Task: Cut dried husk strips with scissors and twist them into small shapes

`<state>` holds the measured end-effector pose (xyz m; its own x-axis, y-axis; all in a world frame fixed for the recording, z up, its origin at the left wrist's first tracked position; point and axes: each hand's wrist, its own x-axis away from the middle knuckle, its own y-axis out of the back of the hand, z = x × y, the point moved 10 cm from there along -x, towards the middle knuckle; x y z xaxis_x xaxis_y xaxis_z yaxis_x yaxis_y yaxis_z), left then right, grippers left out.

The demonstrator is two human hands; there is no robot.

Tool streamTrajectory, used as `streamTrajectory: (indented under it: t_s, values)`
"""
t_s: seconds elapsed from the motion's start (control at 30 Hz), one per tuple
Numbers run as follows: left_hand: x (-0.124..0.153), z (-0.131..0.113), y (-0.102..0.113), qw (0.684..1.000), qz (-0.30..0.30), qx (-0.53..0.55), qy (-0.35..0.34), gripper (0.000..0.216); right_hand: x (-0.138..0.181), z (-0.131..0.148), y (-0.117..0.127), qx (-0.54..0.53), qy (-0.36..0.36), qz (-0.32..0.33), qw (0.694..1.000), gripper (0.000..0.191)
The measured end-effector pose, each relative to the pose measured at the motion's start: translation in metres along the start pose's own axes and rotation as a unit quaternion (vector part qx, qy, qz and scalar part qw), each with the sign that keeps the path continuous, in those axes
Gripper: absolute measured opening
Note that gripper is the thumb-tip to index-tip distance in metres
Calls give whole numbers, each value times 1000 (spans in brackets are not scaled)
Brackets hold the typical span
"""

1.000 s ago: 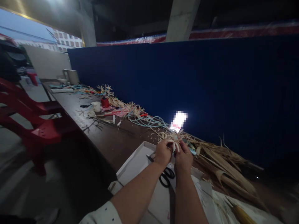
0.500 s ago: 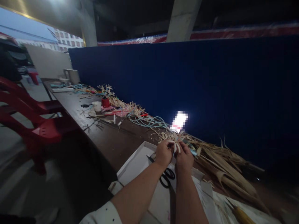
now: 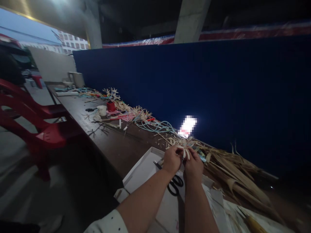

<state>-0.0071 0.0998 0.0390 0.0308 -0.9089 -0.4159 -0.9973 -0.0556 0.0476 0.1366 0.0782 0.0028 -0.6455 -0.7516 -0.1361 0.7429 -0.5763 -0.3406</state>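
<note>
My left hand (image 3: 172,160) and my right hand (image 3: 193,165) are closed side by side on a small bundle of pale husk strips (image 3: 184,151), whose ends fan out above my fingers. Both hands hover over a shallow white box lid (image 3: 143,171). Black scissors (image 3: 175,185) lie in the lid just below my left wrist. A heap of dried corn husks (image 3: 233,173) spreads on the table right of my hands.
A long dark table (image 3: 109,142) runs back to the left, strewn with husk flowers (image 3: 111,93), teal cords (image 3: 155,126), a white cup (image 3: 102,110), a red cup (image 3: 111,106) and small scissors (image 3: 88,110). Red plastic chairs (image 3: 36,126) stand left. A blue partition (image 3: 218,97) backs the table.
My hands stay closed on the strips, shifted only slightly right and down in view as the camera moved a little.
</note>
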Motion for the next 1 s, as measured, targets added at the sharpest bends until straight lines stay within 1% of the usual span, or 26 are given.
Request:
streamTrajectory:
  t_s: [0.2, 0.53, 0.8, 1.0]
  values:
    - [0, 2, 1, 1000, 2, -5, 18, 16, -1, 0, 0, 0, -1, 2, 1000, 45]
    - [0, 7, -1, 1000, -6, -15, 20, 16, 1, -3, -1, -17, -21, 0, 1000, 41]
    - [0, 3, 1, 1000, -6, -10, 11, 19, 2, -2, -1, -34, -30, -10, 999, 40]
    - [0, 8, -1, 1000, 3, -11, 29, 18, 2, -3, -1, -26, -30, -9, 999, 40]
